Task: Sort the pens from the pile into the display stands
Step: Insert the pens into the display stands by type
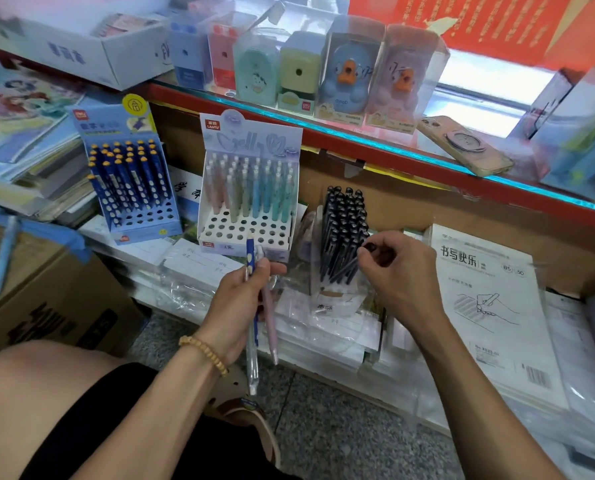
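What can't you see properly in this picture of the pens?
- Head view: the base of the black pens, behind the right hand.
- The middle of the blue pen and pink pen, inside the left hand fingers.
- The phone on the glass is blurred.

A glass tabletop (pixel 386 140) with a red front edge runs across the upper part of the view, above a brown panel (pixel 427 199). On the glass stand boxed pencil sharpeners (pixel 291 69) in a row, and a phone (pixel 464 143) lies near the right end. A red banner (pixel 479 19) hangs behind, with bright daylight below it. The floor (pixel 323 427) is grey speckled stone. A cardboard box (pixel 47 306) sits at the left, and stacked books (pixel 29 133) lie above it.
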Demonstrator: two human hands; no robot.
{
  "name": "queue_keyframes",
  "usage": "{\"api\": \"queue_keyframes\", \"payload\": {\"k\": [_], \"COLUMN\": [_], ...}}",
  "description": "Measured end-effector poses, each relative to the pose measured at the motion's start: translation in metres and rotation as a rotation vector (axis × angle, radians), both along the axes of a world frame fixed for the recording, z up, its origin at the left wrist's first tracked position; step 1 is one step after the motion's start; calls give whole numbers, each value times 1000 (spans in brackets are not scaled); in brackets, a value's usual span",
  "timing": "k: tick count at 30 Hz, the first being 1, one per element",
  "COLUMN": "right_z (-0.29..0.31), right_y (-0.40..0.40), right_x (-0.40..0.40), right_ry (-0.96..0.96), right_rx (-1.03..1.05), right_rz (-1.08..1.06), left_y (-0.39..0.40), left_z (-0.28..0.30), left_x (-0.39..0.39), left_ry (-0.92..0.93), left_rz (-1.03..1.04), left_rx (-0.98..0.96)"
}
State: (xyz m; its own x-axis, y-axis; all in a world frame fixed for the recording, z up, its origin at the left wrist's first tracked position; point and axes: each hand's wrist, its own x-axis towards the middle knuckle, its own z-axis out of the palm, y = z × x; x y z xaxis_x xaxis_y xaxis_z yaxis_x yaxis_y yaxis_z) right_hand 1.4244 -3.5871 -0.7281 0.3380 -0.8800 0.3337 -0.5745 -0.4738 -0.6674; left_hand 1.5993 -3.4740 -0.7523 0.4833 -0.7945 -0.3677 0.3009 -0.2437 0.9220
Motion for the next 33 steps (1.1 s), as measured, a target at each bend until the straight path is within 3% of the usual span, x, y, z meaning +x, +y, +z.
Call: {"api": "queue_keyframes", "payload": {"k": [13,17,24,33], "right_z": [-15,0,32,66], "right_y": [13,26,33,12], "right_x": [25,24,60,116], "right_ry": [31,-32,-251,-466], "right_rx": [70,-75,467,412], "right_rz": [30,-1,386,423], "left_y": [6,8,10,16], "left_z": [6,12,29,36], "left_x": [2,2,8,68], "left_ry": [26,49,-66,-353], "left_rz": [-49,-46,-122,-62], "left_rx": [-83,-115,-225,-189]}}
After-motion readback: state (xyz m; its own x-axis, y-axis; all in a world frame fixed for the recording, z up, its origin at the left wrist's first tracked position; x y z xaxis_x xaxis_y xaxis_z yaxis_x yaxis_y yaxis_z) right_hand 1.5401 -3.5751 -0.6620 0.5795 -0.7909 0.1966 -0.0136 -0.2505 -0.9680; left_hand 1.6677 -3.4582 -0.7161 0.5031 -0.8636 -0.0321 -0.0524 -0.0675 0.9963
